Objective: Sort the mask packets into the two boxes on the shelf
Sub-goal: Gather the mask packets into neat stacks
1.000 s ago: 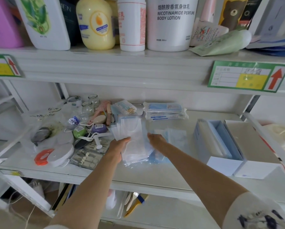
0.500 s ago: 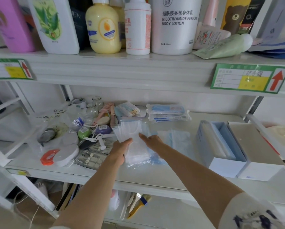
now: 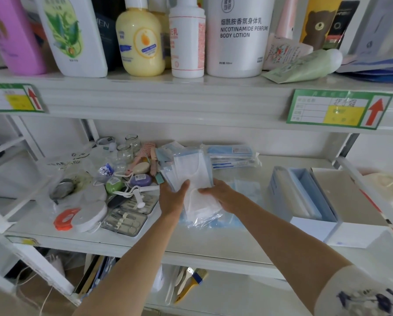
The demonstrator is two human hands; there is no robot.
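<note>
Left hand (image 3: pixel 171 197) gripping a fanned stack of mask packets (image 3: pixel 191 172) from below, thumb pressed across the front near the lower edge, fingers hidden behind. Right hand (image 3: pixel 223 197) pinching the white packet (image 3: pixel 199 205) at the front of the stack, thumb on top, fingers curled under its right side. Stack held just above the middle shelf (image 3: pixel 213 242), tilted up and away, blue-edged packets showing behind the white ones. Directly beneath both hands, more blue packets (image 3: pixel 243 190) lying flat on the shelf in clear wrap. Behind, toward the back wall, a wrapped bundle of packets (image 3: pixel 232 156) lying on its side. To the right, well apart from the hands, two boxes side by side and touching: a pale blue box (image 3: pixel 305 201) with white and blue packets standing in it, and a white box (image 3: pixel 341 201) whose contents cannot be made out. To the left of the left hand, a manicure set (image 3: pixel 127 215) in a clear case, small soaps, glass jars (image 3: pixel 129 148), a round white case with an orange part (image 3: pixel 77 215). On the shelf above, a row of lotion bottles (image 3: pixel 236 35) and a green price label (image 3: pixel 339 109) with a red arrow on its front edge.
</note>
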